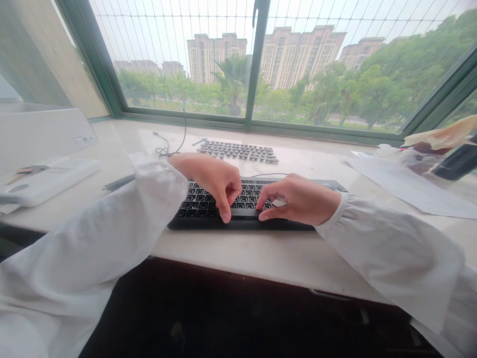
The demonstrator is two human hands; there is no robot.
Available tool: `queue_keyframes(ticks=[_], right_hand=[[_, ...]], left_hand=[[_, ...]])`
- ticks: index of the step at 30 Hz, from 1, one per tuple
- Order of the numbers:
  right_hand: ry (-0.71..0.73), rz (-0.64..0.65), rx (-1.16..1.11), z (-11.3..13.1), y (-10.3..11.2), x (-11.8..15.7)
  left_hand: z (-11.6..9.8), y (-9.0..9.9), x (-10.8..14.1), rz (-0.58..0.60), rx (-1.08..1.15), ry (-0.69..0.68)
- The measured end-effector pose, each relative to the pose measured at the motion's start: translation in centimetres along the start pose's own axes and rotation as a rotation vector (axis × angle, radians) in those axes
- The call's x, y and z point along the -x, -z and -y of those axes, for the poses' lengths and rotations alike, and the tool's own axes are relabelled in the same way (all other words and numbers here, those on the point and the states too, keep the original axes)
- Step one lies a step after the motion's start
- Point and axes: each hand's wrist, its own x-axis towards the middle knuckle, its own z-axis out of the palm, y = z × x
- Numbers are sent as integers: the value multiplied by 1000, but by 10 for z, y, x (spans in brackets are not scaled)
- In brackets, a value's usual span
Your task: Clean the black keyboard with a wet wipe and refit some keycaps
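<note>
A black keyboard [203, 205] with its keycaps off lies near the front of the white sill. My left hand [214, 180] is over its middle, fingers curled and thumb pointing down at the long space bar [244, 213]. My right hand [298, 199] rests over the right part, thumb and index finger at the bar's right end, with a small white piece [279, 201] tucked within its curled fingers. Whether the left fingers hold anything is hidden. Behind the keyboard, rows of loose keycaps [238, 151] are laid out.
A cable [167, 150] curls behind my left sleeve. A white box [44, 129] and a white device [48, 181] are at the left. White paper [413, 186] and a dark object [458, 160] beside crumpled material lie at the right. A green-framed window [253, 69] stands behind.
</note>
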Motion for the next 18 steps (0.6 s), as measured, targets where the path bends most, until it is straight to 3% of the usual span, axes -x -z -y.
queue_keyframes(ticks=[18], right_hand=[[-27, -2, -183, -3, -3, -3]], left_hand=[[-5, -4, 2, -11, -65, 117]])
